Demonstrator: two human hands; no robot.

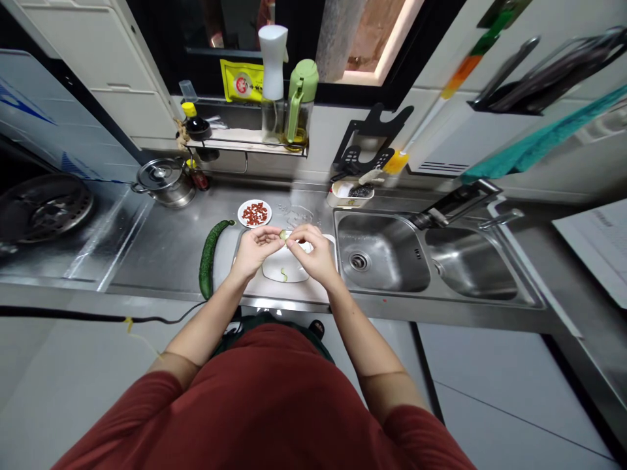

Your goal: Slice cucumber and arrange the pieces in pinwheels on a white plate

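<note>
Over a white dish (274,269), my left hand (255,248) and my right hand (315,256) come together at the fingertips. Both pinch a small pale green piece (283,235), too small to name exactly. A thin curled green strip (284,275) lies in the dish, which rests on a light cutting board (318,295). Left of the board is a long dark green cucumber (208,259), whole and slightly curved. Behind my left hand stands a white plate (240,217) with chopped red pieces (255,213) on it.
A double steel sink (386,254) with a faucet (460,202) is to the right. A lidded pot (164,183) and a wok (42,209) stand left. Bottles fill a wall shelf (240,140) at the back. A sponge holder (351,196) sits behind the sink.
</note>
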